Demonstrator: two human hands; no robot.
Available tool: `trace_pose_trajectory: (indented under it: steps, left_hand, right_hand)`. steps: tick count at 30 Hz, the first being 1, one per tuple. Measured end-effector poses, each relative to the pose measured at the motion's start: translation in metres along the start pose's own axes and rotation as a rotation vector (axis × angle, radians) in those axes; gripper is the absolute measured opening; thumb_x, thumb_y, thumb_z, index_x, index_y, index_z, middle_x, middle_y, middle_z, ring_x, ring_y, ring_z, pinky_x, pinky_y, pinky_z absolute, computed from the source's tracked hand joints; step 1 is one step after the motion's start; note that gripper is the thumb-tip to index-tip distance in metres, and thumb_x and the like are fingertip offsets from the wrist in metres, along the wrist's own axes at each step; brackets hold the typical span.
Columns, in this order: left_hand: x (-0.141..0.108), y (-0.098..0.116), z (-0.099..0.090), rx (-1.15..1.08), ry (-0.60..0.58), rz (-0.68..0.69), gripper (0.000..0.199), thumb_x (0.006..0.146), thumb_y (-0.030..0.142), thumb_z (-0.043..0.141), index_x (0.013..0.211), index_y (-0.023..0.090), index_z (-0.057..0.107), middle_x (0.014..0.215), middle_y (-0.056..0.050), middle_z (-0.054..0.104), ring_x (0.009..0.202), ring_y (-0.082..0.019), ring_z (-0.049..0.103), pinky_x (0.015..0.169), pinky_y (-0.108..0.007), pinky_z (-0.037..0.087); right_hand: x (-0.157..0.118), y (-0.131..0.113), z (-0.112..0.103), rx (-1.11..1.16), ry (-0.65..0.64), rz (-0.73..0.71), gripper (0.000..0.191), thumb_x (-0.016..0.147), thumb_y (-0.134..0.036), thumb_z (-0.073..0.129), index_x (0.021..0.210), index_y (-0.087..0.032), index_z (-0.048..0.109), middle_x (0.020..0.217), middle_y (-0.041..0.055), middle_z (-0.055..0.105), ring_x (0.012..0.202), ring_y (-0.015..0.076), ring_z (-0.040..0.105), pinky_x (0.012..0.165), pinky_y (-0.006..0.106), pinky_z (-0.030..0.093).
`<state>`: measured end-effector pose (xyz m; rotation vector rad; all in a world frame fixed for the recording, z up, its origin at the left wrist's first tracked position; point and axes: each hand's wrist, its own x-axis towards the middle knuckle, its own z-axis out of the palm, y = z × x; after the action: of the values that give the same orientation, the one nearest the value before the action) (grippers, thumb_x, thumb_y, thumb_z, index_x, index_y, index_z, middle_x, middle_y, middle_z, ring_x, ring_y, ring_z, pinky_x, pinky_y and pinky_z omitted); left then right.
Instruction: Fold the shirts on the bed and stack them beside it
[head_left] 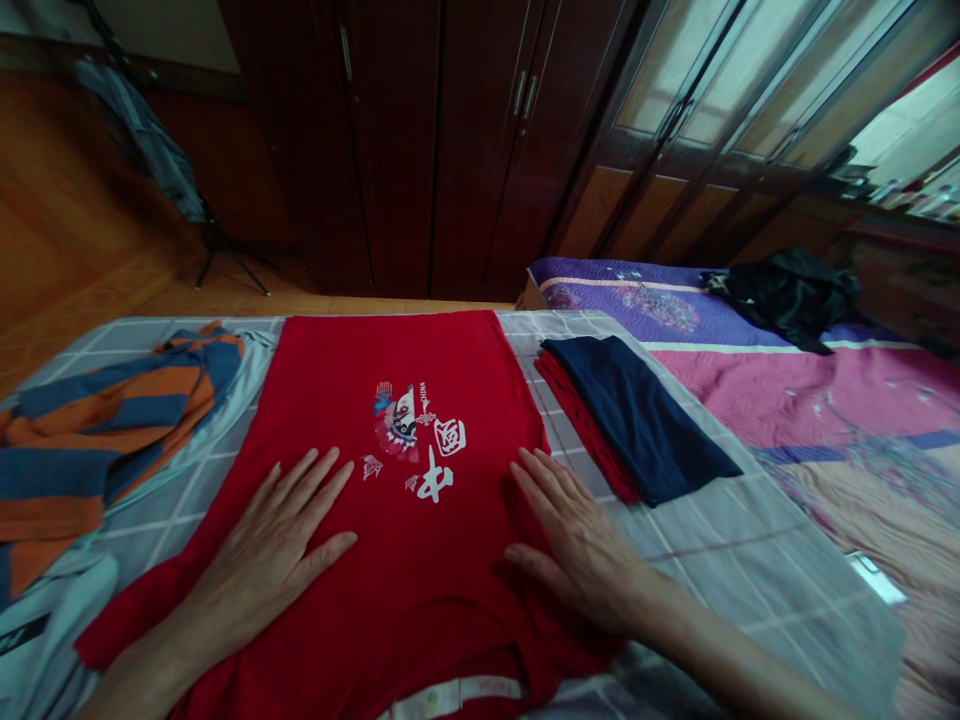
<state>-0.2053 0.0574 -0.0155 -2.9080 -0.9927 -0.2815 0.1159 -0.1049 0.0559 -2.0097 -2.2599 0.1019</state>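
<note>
A red T-shirt (390, 350) lies spread out on a grey checked cloth, its collar towards me and its hem at the far side. White characters and a colourful printed figure mark its chest. My left hand (289, 530) rests flat on the shirt's left part, fingers stretched out. On the right part, below the edge of the print, my right hand (566, 530) also lies flat with its fingers extended. Neither hand grips anything. Just right of the shirt is a small stack of folded clothes, a navy garment (637, 415) over a red one (592, 430).
Left of the shirt lie a rumpled blue-and-orange striped garment (150, 410) and pale clothing (60, 620). To the right is a bed with a purple and pink cover (735, 390), holding a black garment (795, 295). Dark wardrobes (442, 150) and a tripod (225, 250) stand behind.
</note>
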Motion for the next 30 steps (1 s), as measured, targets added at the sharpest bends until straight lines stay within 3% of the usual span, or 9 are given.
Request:
trace_pose_trajectory:
  steps: [5,13,19,22,25,28,30]
  left_hand:
    - [0.001,0.001,-0.001,-0.015,0.016,0.001,0.069,0.09,0.058,0.039,0.148,0.024,0.021,0.153,-0.004,0.025,0.139,-0.027,0.023,0.113,-0.048,0.018]
    - [0.0,0.002,-0.006,-0.031,0.006,-0.006,0.068,0.09,0.057,0.04,0.148,0.024,0.022,0.153,-0.005,0.023,0.14,-0.026,0.022,0.114,-0.048,0.016]
    - [0.005,0.003,-0.013,-0.082,-0.074,-0.036,0.066,0.091,0.056,0.041,0.146,0.022,0.028,0.152,-0.007,0.027,0.14,-0.027,0.021,0.113,-0.049,0.018]
    - [0.007,0.009,-0.031,-0.148,-0.082,-0.057,0.063,0.091,0.053,0.042,0.144,0.02,0.032,0.149,-0.01,0.032,0.138,-0.027,0.025,0.111,-0.048,0.025]
    - [0.001,0.03,-0.068,-0.222,-0.045,0.014,0.046,0.095,0.042,0.043,0.135,0.02,0.043,0.138,-0.009,0.048,0.128,-0.023,0.041,0.109,-0.043,0.031]
    - [-0.012,0.067,-0.106,-0.308,-0.093,0.148,0.024,0.097,0.024,0.04,0.109,0.02,0.06,0.102,-0.003,0.066,0.096,-0.017,0.059,0.095,-0.034,0.043]
    - [-0.022,0.095,-0.12,-0.362,-0.203,0.18,0.019,0.093,0.014,0.044,0.093,0.019,0.061,0.082,0.0,0.063,0.077,-0.015,0.057,0.08,-0.029,0.046]
  right_hand:
    - [0.004,0.005,0.031,-0.05,0.015,-0.024,0.078,0.089,-0.058,0.043,0.147,-0.009,0.022,0.152,0.0182,0.018,0.141,0.0297,0.009,0.112,0.051,0.024]
    - [-0.021,-0.001,0.026,-0.072,0.045,-0.114,0.084,0.089,-0.056,0.044,0.15,-0.014,0.005,0.154,0.0141,0.013,0.142,0.0283,0.009,0.11,0.05,0.029]
    - [-0.016,0.0,0.026,-0.046,-0.001,-0.189,0.078,0.089,-0.053,0.046,0.149,-0.016,0.012,0.154,0.0124,0.016,0.141,0.0277,0.011,0.109,0.049,0.032]
    - [0.003,0.001,0.016,-0.016,0.031,-0.207,0.071,0.092,-0.052,0.043,0.148,-0.015,0.02,0.153,0.013,0.019,0.141,0.0267,0.012,0.11,0.048,0.031]
    - [0.026,-0.002,0.01,0.01,0.076,-0.3,0.064,0.093,-0.049,0.042,0.146,-0.014,0.027,0.153,0.0139,0.021,0.141,0.0269,0.012,0.111,0.049,0.026]
    - [0.041,-0.008,0.015,0.027,0.046,-0.434,0.061,0.094,-0.047,0.042,0.144,-0.013,0.032,0.151,0.0148,0.025,0.141,0.0275,0.015,0.112,0.05,0.024]
    - [0.045,-0.011,0.023,0.035,0.02,-0.488,0.061,0.093,-0.046,0.043,0.143,-0.013,0.033,0.15,0.0154,0.028,0.14,0.0283,0.017,0.112,0.05,0.026]
